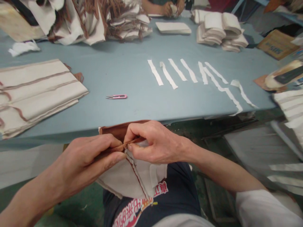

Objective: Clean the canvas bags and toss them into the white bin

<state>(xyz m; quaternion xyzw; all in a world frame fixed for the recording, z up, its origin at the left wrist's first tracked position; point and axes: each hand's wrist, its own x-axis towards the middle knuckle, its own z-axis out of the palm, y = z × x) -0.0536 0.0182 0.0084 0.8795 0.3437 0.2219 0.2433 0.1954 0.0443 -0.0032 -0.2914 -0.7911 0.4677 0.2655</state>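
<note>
A brown and off-white cloth piece (123, 176) hangs over my lap at the table's front edge, with a dark brown seam line down its pale part. My left hand (94, 157) pinches the cloth's folded brown edge between thumb and fingers. Right beside it, my right hand (151, 142) pinches the same brown edge, its fingertips almost touching those of my left hand. Whether anything small is between the fingertips is hidden. Pink thread snips (120, 96) lie on the blue-green table, beyond my hands.
Folded striped cloth (35, 91) lies at left on the table (99, 69). Several white strips (175, 70) lie right of centre. Cloth heaps (127, 22), folded stacks (213, 28) and a cardboard box (276, 44) stand farther back. Another person's hands (172, 8) show at the top.
</note>
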